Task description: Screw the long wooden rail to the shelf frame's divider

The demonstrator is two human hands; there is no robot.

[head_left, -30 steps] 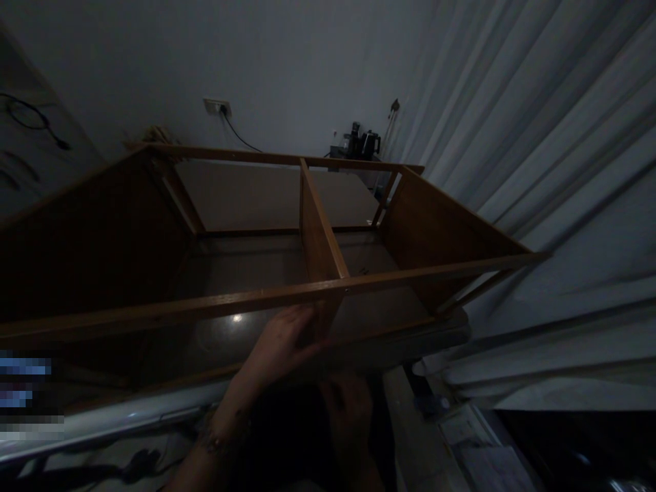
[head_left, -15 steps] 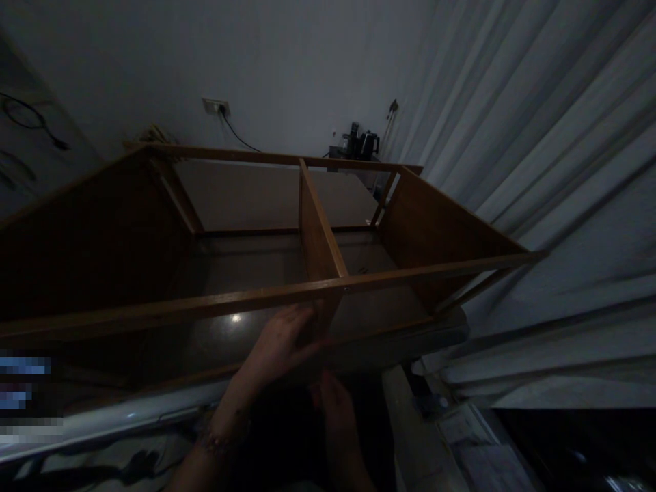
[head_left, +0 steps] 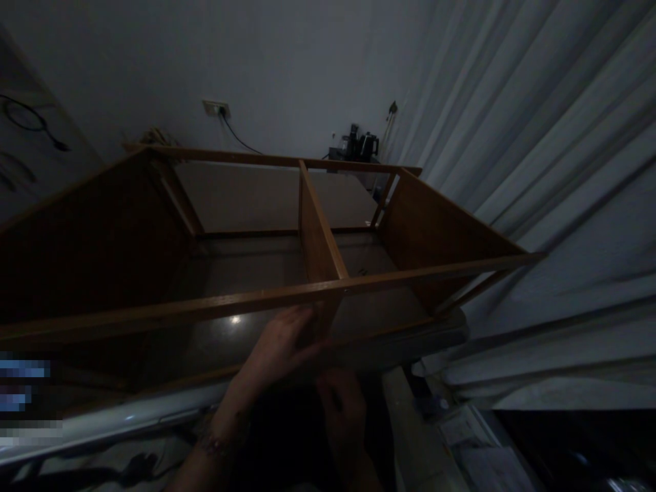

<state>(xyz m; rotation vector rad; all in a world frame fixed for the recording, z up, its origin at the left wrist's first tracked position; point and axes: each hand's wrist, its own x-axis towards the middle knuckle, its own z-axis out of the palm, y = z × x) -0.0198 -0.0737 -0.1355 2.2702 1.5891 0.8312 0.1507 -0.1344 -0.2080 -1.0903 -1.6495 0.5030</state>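
A wooden cabinet frame with open compartments lies in front of me in dim light. My left hand reaches under its front rail to the lower front of the middle divider. The fingers bend against the divider's left side and the thumb stretches across its front edge; their tips are lost in shadow. Just below the frame's lower front edge, my right hand has its thumb and fingers curled together. Whatever lies between those fingertips is too dark to make out.
Pale curtains hang close on the right. A wall socket with a plugged-in cable is behind the frame. A black kettle stands at the back. Papers lie at the lower right.
My right hand has shifted slightly up and to the right, its fingers still curled. The left hand stays at the divider, and the frame has not visibly moved.
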